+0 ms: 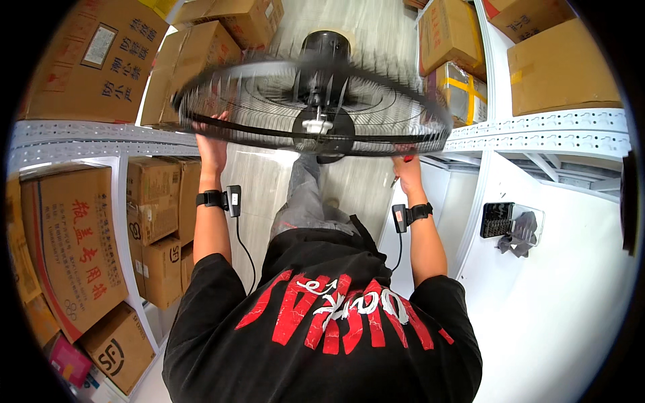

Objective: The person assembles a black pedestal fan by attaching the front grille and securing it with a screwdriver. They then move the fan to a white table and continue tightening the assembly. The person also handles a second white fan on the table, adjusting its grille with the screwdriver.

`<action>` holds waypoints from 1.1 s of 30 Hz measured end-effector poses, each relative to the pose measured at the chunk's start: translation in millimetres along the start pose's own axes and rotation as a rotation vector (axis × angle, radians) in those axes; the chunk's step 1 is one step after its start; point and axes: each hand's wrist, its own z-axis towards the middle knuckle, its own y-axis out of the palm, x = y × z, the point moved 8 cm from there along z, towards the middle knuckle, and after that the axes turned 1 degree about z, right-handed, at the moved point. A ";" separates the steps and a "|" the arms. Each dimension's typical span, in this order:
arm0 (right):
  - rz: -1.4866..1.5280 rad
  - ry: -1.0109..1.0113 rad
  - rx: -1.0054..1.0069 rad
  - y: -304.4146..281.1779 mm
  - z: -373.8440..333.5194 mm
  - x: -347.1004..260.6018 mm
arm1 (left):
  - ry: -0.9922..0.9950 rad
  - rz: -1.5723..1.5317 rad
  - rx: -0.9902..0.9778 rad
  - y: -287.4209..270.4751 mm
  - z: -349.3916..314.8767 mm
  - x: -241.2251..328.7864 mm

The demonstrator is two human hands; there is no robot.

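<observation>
Overhead, the left hand (pixel 211 144) is grasping the rim of the black fan guard (pixel 316 101) held up between shelves, while the right hand (pixel 406 168) is clenching a red-handled tool (pixel 402 164) beneath it.

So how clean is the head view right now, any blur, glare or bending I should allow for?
Head view: the fan guard is smeared by motion blur along its rim, while the left hand and right hand gripping it are fairly sharp; the fisheye bends the white shelf rails into curves and leaves black corners; the white table at right is bright but not blown out.
</observation>
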 end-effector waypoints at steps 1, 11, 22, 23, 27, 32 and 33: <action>0.097 -0.066 0.049 6.4 -7.5 -35.2 | 0.020 0.029 -0.009 12.6 1.2 15.6; -0.036 -0.155 0.082 16.1 -1.1 -96.1 | 0.013 0.132 -0.015 67.4 33.4 71.7; 0.014 -0.184 0.177 8.5 -5.9 -111.0 | -0.201 0.274 -0.010 66.4 36.8 65.7; 0.031 -0.148 0.193 10.3 -7.9 -112.9 | -0.216 0.250 -0.021 64.5 39.4 67.7; -0.053 -0.087 0.209 6.4 -1.9 -106.6 | -0.200 0.272 0.073 66.3 47.6 70.5; -0.025 -0.021 0.112 9.3 4.7 -85.3 | -0.111 0.311 0.139 57.8 45.1 59.6; 0.006 -0.024 0.115 7.4 6.3 -76.2 | -0.133 0.370 0.074 59.0 43.3 58.9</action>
